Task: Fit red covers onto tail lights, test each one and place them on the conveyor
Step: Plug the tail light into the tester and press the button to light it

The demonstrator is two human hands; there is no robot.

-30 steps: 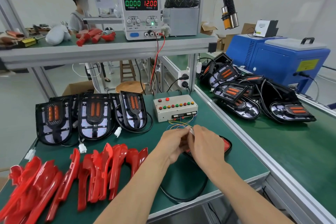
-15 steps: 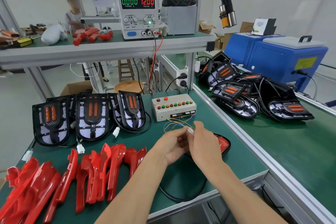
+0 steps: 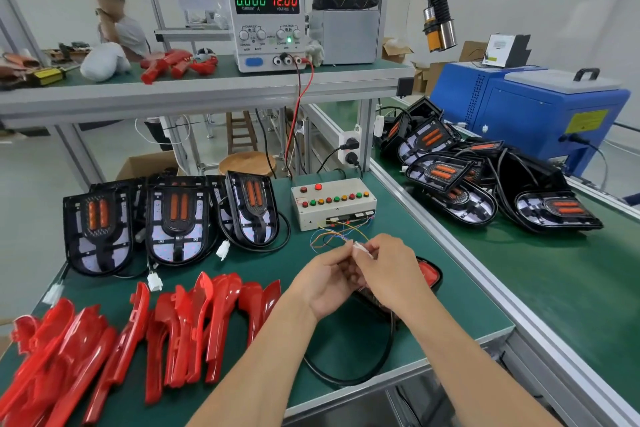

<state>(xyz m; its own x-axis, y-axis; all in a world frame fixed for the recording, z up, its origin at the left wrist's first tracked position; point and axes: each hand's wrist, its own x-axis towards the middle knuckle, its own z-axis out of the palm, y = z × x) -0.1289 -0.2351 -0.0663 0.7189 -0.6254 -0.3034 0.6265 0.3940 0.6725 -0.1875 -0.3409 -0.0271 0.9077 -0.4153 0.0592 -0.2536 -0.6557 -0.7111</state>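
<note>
- Head view takes in the green workbench (image 3: pixel 194 388) filling the lower left and centre of the frame, with the green conveyor (image 3: pixel 540 288) running along its right edge toward the lower right.
- Upper right: a blue machine (image 3: pixel 530 114) stands behind the conveyor, and a pile of uncovered tail lights (image 3: pixel 491 184) lies on the belt in front of it.
- Top centre, up on the shelf (image 3: pixel 207 87): the power supply (image 3: pixel 266 21) reads 0.000 and 12.00.
- Lower left: a heap of red covers (image 3: pixel 138 333) spreads across the bench.
- Left of centre, above them: three bare tail lights (image 3: pixel 173 222) lean in a row, white plugs dangling in front.
- Centre: the white test box (image 3: pixel 332 201) with its row of coloured buttons; thin coloured wires (image 3: pixel 332 236) run from it down to the hands.
- Centre, just below: a covered tail light (image 3: pixel 427 276) lies flat on the bench, mostly hidden under the hands, its black cable looping toward the bench's front edge.
- Left hand (image 3: pixel 329 284) and right hand (image 3: pixel 388 270) meet above that light, fingertips curled.
- Between them, a small white connector (image 3: pixel 360 248) is pinched from both sides, at the end of the wires.
</note>
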